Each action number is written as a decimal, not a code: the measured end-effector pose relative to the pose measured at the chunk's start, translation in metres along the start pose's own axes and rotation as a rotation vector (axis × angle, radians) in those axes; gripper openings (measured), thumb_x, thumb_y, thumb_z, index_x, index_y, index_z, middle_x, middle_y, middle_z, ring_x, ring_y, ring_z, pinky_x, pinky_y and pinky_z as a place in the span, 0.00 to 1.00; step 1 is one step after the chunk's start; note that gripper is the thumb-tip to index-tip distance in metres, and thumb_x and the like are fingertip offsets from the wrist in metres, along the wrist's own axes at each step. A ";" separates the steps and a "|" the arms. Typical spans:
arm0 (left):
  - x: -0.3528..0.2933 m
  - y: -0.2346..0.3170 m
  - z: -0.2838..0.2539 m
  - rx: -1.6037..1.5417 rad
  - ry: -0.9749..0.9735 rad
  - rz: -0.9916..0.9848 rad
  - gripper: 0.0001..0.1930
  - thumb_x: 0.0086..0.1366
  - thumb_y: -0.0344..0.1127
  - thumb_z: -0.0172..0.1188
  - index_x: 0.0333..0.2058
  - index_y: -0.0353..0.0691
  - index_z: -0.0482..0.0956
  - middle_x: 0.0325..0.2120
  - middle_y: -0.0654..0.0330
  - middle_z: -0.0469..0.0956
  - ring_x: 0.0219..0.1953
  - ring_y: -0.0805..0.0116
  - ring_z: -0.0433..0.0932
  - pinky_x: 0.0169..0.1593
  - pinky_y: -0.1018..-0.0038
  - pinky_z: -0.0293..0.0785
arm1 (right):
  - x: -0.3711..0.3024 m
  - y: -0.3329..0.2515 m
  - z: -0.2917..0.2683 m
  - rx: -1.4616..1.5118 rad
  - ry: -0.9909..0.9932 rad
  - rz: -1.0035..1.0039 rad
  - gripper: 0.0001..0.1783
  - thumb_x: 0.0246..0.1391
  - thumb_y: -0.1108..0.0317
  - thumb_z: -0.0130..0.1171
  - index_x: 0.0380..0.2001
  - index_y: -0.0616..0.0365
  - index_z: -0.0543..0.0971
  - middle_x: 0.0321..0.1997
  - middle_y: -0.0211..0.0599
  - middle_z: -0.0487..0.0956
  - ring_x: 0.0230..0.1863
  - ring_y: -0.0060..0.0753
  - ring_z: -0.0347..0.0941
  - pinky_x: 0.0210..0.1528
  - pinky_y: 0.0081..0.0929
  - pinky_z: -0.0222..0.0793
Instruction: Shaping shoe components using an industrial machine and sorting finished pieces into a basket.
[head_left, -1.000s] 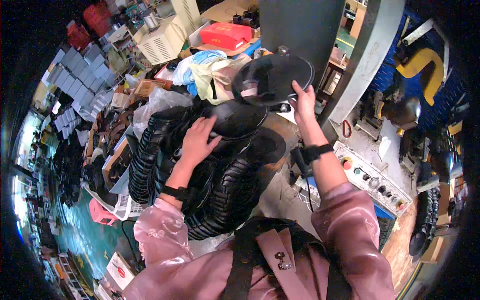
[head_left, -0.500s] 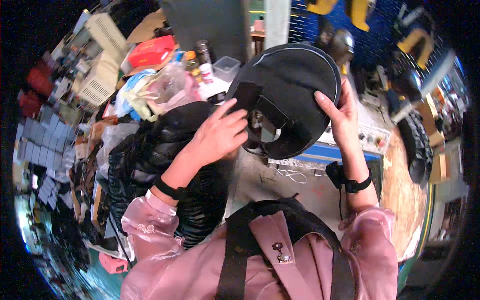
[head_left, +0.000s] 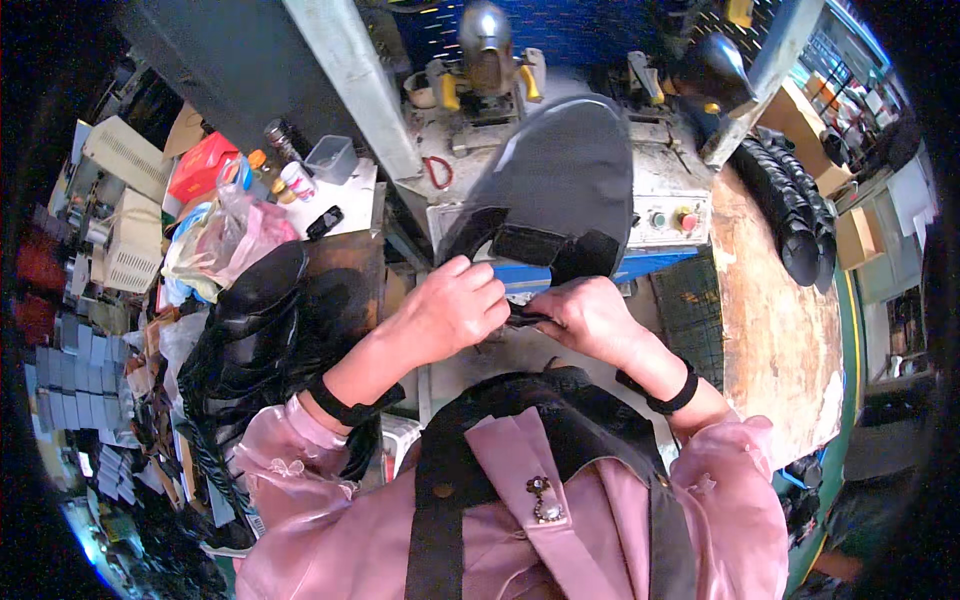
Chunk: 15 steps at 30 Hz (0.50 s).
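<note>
A black cap (head_left: 570,180) is held up in front of me, its broad rounded side pointing away and blurred along the upper edge. Its near side has a gap, with dark straps around it. My left hand (head_left: 445,312) is closed on the left part of this near edge, fingers curled. Close beside it, my right hand (head_left: 592,318) pinches a black strap end (head_left: 525,316) of the cap between thumb and fingers. The curled fingers partly cover the straps, so whether the two ends are joined cannot be seen.
Ahead stands a machine with a shiny metal head form (head_left: 487,45) and a button panel (head_left: 672,220). Stacked black caps lie on the wooden table (head_left: 780,330) at right and in a pile (head_left: 250,330) at left. Plastic bags (head_left: 225,240) and bottles are behind the left pile.
The cap has swung round and now points away from me. My right hand has moved from its right rim down to the near straps; my left hand has closed on the near edge.
</note>
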<state>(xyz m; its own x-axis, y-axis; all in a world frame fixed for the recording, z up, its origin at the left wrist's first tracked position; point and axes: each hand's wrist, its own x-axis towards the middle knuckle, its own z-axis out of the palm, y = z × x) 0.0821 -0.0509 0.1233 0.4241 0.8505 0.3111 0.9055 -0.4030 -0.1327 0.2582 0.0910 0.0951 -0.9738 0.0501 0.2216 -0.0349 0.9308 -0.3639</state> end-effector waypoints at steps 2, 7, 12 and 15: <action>0.015 0.003 0.018 -0.072 -0.025 -0.103 0.07 0.45 0.37 0.59 0.23 0.43 0.72 0.23 0.64 0.71 0.30 0.66 0.70 0.33 0.70 0.66 | -0.014 0.019 -0.002 -0.071 -0.008 0.040 0.11 0.36 0.65 0.63 0.27 0.52 0.76 0.20 0.37 0.75 0.25 0.42 0.74 0.25 0.36 0.67; 0.058 0.018 0.064 -0.320 -0.283 -0.320 0.17 0.45 0.47 0.65 0.27 0.40 0.76 0.23 0.59 0.76 0.31 0.58 0.73 0.34 0.63 0.70 | -0.041 0.059 0.005 -0.175 0.018 -0.024 0.08 0.40 0.61 0.61 0.25 0.50 0.75 0.15 0.37 0.73 0.20 0.43 0.72 0.21 0.38 0.65; 0.073 0.031 0.108 -0.455 -0.293 -0.416 0.15 0.49 0.48 0.63 0.26 0.41 0.79 0.24 0.57 0.76 0.32 0.56 0.75 0.35 0.62 0.70 | -0.063 0.093 0.010 0.005 -0.052 0.150 0.15 0.40 0.57 0.62 0.31 0.50 0.74 0.17 0.39 0.74 0.21 0.45 0.74 0.22 0.40 0.67; 0.079 0.042 0.124 -0.515 -0.370 -0.433 0.14 0.49 0.47 0.63 0.28 0.42 0.78 0.24 0.55 0.75 0.34 0.55 0.75 0.36 0.62 0.70 | -0.067 0.104 0.015 0.044 -0.234 0.296 0.20 0.38 0.54 0.65 0.35 0.50 0.75 0.21 0.40 0.76 0.27 0.45 0.75 0.28 0.39 0.68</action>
<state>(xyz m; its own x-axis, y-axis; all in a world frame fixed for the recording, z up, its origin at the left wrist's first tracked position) 0.1553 0.0415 0.0262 0.0919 0.9894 -0.1120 0.9102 -0.0379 0.4123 0.3166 0.1792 0.0289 -0.9681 0.2256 -0.1094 0.2507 0.8716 -0.4212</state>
